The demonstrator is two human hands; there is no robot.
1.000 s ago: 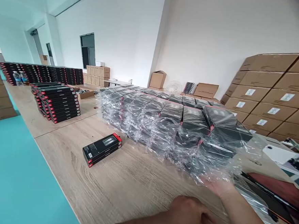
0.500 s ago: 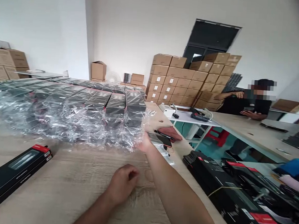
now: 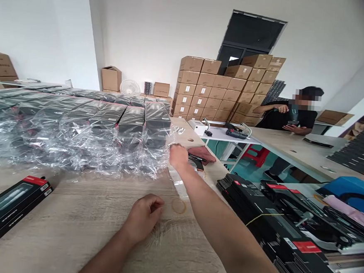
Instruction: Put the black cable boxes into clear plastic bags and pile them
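A long block of black boxes under clear plastic wrap (image 3: 76,133) lies across the wooden table (image 3: 78,233). My right hand (image 3: 178,156) reaches out to the wrap's near right corner, fingers closed on the edge of the clear film. My left hand (image 3: 143,218) rests on the tabletop in a loose fist, pressing down a clear sheet of film. A dark phone (image 3: 197,164) and a red pouch (image 3: 204,154) lie just beyond my right hand.
Two black boxes with red ends (image 3: 5,207) lie at the left. Flat black boxes (image 3: 272,226) are stacked at the right. Brown cartons (image 3: 222,89) are piled by the far wall. Another person (image 3: 291,115) stands at a far table.
My view swung right, then steadied. My right hand lifted slightly and moved further along the wrap's corner. My left hand stayed on the table.
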